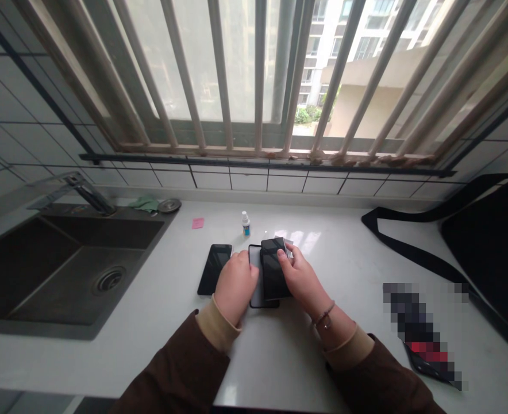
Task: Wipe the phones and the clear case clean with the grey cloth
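A black smartphone (274,273), its dark screen facing up, is gripped along its right edge by my right hand (302,275), with the thumb on the front. Partly beneath that phone is a black-rimmed phone case (264,304) with a grey inside. My left hand (237,282) is curled closed on the left edge of the case; its fingertips are mostly hidden. Just left of that hand, a second dark phone (213,273) lies flat on the counter. A pale flat piece (289,241) shows behind my right fingers. Beyond the hands stands a small white-capped bottle (246,225).
At left is a sink (129,299) with a faucet (92,195), a green cloth (145,203) and a drain cover (169,205). A pink note (197,223) lies on the white counter (172,345). At right are a black bag (491,230) with its strap and a blurred-out dark item (422,328).
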### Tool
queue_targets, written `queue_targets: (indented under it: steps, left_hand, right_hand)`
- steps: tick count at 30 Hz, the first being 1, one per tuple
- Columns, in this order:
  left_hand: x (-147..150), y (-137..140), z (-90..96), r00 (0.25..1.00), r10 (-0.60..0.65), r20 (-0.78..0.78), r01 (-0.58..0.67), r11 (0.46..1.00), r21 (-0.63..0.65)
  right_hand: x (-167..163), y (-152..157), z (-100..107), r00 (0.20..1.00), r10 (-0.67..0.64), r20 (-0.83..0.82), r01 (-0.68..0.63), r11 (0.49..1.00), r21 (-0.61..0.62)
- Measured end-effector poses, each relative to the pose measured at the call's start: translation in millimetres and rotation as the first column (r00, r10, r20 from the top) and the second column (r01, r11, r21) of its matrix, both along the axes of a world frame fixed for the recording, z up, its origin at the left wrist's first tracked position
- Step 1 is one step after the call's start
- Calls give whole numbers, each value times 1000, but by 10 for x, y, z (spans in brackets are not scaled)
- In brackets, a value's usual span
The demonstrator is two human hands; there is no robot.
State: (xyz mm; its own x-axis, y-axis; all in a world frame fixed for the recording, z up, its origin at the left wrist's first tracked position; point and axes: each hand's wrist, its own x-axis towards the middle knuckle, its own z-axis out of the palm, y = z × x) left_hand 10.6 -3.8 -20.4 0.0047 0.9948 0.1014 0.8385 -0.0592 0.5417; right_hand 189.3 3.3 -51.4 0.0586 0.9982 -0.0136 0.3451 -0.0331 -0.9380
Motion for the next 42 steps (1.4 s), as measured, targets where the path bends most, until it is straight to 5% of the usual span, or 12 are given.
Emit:
queue_targets:
  steps: [3, 9, 10, 14, 16, 26, 33, 42]
  left_hand:
    - [12, 62, -46, 931, 43, 362, 11, 989, -147]
    - [147, 28, -143, 758, 125, 640, 85, 954, -287]
    - [175, 6, -139, 704, 149, 695, 106, 945, -310]
    - [258, -57, -83, 262, 254, 931, 212, 926, -312]
    - [276, -59, -56, 184, 216, 959, 229, 939, -256]
    - [292, -22, -64, 24, 243, 970, 196, 950, -243]
    - [298, -45, -14, 49, 214, 976, 244, 945, -220]
    - [277, -39, -11, 82, 173, 981, 239, 953, -188]
  right_hand:
    - [0, -5, 24, 999, 13, -29, -14, 1000, -28]
    - [8, -23, 96, 1000, 5, 13, -6, 1000, 23]
    - [11, -29, 105, 999, -2, 32, 1, 999, 40]
    - [15, -54, 130, 998, -21, 64, 17, 998, 62]
    - [15, -67, 144, 998, -32, 48, 29, 998, 52]
    - [-47, -163, 222, 989, -61, 137, 37, 984, 172]
    - [-16, -159, 178, 948, -45, 316, -48, 959, 279]
    - [8, -120, 176, 981, -52, 188, 4, 969, 247]
